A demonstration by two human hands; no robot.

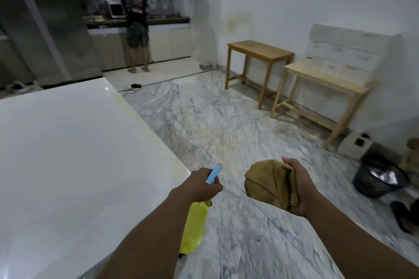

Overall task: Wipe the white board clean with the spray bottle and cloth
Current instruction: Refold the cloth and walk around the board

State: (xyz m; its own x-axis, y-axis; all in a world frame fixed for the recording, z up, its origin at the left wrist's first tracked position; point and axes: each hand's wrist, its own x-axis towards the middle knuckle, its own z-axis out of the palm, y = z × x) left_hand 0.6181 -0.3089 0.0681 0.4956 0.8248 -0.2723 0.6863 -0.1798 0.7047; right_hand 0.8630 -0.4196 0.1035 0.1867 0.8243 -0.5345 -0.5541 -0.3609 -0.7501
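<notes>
A large white board (74, 149) lies flat like a tabletop, filling the left half of the view. My left hand (201, 184) grips a spray bottle (195, 226) with yellow liquid and a blue nozzle, held just off the board's near right corner, nozzle pointing away and up. My right hand (299, 188) holds a folded brown cloth (269, 182) over the marble floor, to the right of the bottle and clear of the board.
Two wooden tables (260, 52) (326, 81) stand by the right wall. A dark bin (378, 176) sits on the floor at right. A person (136, 18) stands at the far kitchen counter, back turned. A cable (133, 87) lies on the floor beyond the board.
</notes>
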